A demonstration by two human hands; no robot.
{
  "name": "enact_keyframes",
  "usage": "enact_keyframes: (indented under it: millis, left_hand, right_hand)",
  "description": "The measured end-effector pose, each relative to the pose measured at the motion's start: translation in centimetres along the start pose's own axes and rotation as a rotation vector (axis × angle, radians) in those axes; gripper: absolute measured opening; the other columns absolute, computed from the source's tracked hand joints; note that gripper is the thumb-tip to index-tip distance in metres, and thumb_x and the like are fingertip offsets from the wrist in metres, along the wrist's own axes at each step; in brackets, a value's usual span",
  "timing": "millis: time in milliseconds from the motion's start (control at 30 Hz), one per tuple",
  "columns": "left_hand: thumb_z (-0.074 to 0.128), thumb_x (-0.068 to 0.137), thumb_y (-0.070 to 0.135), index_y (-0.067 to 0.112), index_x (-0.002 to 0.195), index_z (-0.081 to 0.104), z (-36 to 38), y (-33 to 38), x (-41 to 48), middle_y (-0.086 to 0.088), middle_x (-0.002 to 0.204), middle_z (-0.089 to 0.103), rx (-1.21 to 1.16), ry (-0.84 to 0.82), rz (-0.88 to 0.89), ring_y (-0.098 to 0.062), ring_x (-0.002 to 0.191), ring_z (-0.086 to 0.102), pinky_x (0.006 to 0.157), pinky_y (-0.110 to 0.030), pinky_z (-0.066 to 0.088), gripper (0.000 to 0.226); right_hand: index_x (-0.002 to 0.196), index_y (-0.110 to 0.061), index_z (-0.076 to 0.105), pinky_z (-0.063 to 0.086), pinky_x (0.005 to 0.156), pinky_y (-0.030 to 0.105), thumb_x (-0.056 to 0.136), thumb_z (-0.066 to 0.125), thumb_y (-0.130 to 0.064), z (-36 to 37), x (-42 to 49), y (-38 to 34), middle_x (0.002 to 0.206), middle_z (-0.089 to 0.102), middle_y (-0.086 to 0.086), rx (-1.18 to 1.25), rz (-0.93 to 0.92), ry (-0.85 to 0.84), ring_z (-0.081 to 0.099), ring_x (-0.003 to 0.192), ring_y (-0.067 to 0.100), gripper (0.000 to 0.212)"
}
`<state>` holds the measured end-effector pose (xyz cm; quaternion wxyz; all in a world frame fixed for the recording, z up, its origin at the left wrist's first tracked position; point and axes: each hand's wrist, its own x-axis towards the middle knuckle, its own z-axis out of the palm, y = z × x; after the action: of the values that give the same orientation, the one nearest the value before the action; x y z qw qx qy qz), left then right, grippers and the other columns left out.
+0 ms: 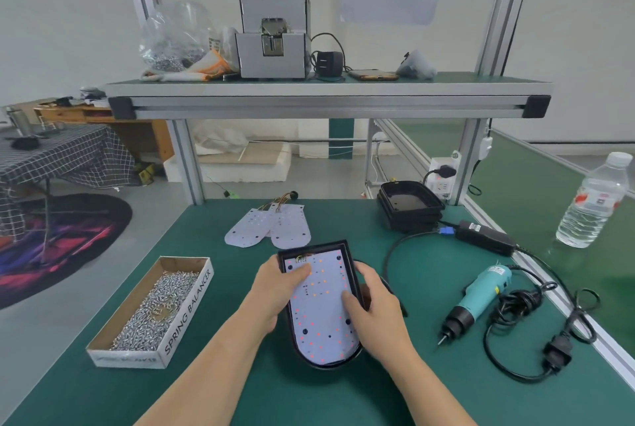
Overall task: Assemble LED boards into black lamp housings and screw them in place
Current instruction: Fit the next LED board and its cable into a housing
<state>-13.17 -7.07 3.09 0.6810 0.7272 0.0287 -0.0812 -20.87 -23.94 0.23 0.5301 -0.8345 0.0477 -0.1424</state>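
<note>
The lamp housing [351, 266] is a shallow black tray with a straight far end and a rounded near end. It sits in the middle of the green bench mat [103, 384], near the person. A white LED board [319, 319] of the same outline lies inside it and fills almost the whole opening. The board carries rows of small red and orange dots and a few dark round holes. A short bunch of yellowish wires shows at its far left corner. Whether the housing rests flat on the mat or is lifted at its far end cannot be told.

The housing lies between the two hands, one on each long side. The left hand [278, 291] grips the left wall near the far end. Its thumb is stretched across the far left part of the board, and its fingers are hidden under the housing. The right hand [374, 305] grips the right wall at about mid-length. Its fingers curl round the outside of the rim, and its thumb presses on the right edge of the board.

Two spare LED boards [271, 228] lie overlapping just beyond the housing. A stack of empty black housings [410, 209] stands far right. To the left is a cardboard box [187, 317] full of silver screws, and to the right a teal electric screwdriver [481, 298] lies on its side with its cable coiled beside it.
</note>
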Motion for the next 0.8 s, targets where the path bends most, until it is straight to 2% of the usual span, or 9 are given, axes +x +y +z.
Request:
enact_keyframes:
  millis: [67, 133, 200, 267, 400, 500, 633, 700, 800]
  left_hand:
    - [0.060, 0.099, 0.030, 0.015, 0.099, 0.067, -0.8, -0.7, 0.2, 0.003, 0.101, 0.073, 0.173, -0.019, -0.035, -0.015, 0.091, 0.068, 0.077, -0.031, 0.054, 0.017]
    - [0.051, 0.100, 0.037, 0.012, 0.091, 0.062, -2.1, -1.1, 0.7, -0.001, 0.092, 0.069, 0.278, 0.031, -0.092, -0.018, 0.081, 0.065, 0.075, -0.038, 0.061, 0.028]
    - [0.052, 0.098, 0.026, 0.013, 0.087, 0.066, -4.5, -0.8, 1.0, -0.006, 0.087, 0.070, 0.311, 0.181, -0.045, -0.021, 0.075, 0.066, 0.072, -0.038, 0.063, 0.022]
    - [0.053, 0.093, 0.013, 0.020, 0.080, 0.069, -7.4, -0.3, 1.6, -0.002, 0.082, 0.071, 0.505, 0.364, 0.089, -0.022, 0.072, 0.065, 0.070, -0.035, 0.060, 0.021]
    - [0.053, 0.089, 0.003, 0.021, 0.088, 0.072, -13.5, -0.3, 2.4, -0.003, 0.100, 0.073, 0.858, 0.551, 0.051, -0.026, 0.087, 0.062, 0.076, -0.032, 0.050, 0.027]
    - [0.055, 0.088, 0.000, 0.018, 0.109, 0.074, -16.1, -1.5, 3.0, -0.005, 0.114, 0.072, 1.091, 0.487, -0.074, -0.026, 0.095, 0.066, 0.078, -0.031, 0.052, 0.033]
    - [0.057, 0.095, 0.015, 0.031, 0.126, 0.068, -16.8, -2.3, 3.4, -0.002, 0.120, 0.071, 1.196, 0.305, -0.060, -0.017, 0.083, 0.065, 0.067, -0.027, 0.051, 0.037]
    - [0.059, 0.094, 0.018, 0.039, 0.117, 0.072, -17.0, -2.3, 3.4, 0.004, 0.110, 0.075, 1.157, 0.267, -0.049, -0.010, 0.071, 0.066, 0.059, -0.025, 0.051, 0.034]
    - [0.066, 0.089, 0.014, 0.038, 0.080, 0.078, -17.2, -2.4, 3.2, 0.011, 0.084, 0.074, 1.095, 0.316, -0.010, -0.011, 0.064, 0.068, 0.060, -0.029, 0.057, 0.028]
  right_hand:
    - [0.139, -0.043, 0.048, 0.046, 0.068, 0.015, 0.093, 0.059, -0.015, 0.6, -0.3, 0.6, 0.077, 0.064, -0.015, 0.004, 0.031, -0.018, 0.057, 0.068, -0.001, 0.055]
    - [0.140, -0.047, 0.048, 0.044, 0.064, 0.010, 0.092, 0.057, -0.014, 0.7, -0.2, 1.0, 0.079, 0.068, -0.020, 0.027, 0.115, -0.003, 0.059, 0.071, -0.002, 0.058]
    - [0.139, -0.048, 0.048, 0.044, 0.055, 0.014, 0.090, 0.055, -0.012, 1.1, 0.0, 1.3, 0.068, 0.068, -0.016, 0.024, 0.172, 0.006, 0.057, 0.060, 0.006, 0.061]
    - [0.143, -0.049, 0.042, 0.041, 0.051, 0.020, 0.090, 0.053, -0.012, 1.2, 0.1, 1.5, 0.061, 0.065, -0.010, -0.015, 0.189, 0.014, 0.051, 0.051, 0.008, 0.065]
    - [0.145, -0.047, 0.041, 0.046, 0.060, 0.023, 0.090, 0.052, -0.011, 1.6, 0.3, 1.6, 0.085, 0.070, -0.011, -0.046, 0.182, 0.028, 0.060, 0.065, 0.013, 0.067]
    - [0.144, -0.050, 0.041, 0.046, 0.059, 0.021, 0.090, 0.051, -0.012, 1.6, 0.3, 1.7, 0.089, 0.070, -0.012, -0.049, 0.187, 0.037, 0.061, 0.064, 0.010, 0.067]
    - [0.145, -0.049, 0.040, 0.041, 0.056, 0.019, 0.091, 0.053, -0.014, 1.6, 0.3, 1.8, 0.075, 0.065, -0.009, -0.054, 0.186, 0.047, 0.054, 0.055, 0.005, 0.066]
    - [0.146, -0.047, 0.041, 0.039, 0.050, 0.014, 0.091, 0.053, -0.014, 1.6, 0.3, 1.9, 0.068, 0.062, -0.008, -0.046, 0.182, 0.050, 0.053, 0.052, 0.003, 0.066]
    - [0.147, -0.047, 0.041, 0.039, 0.048, 0.013, 0.091, 0.054, -0.015, 1.6, 0.3, 1.9, 0.059, 0.057, -0.007, -0.045, 0.184, 0.047, 0.052, 0.049, 0.003, 0.066]
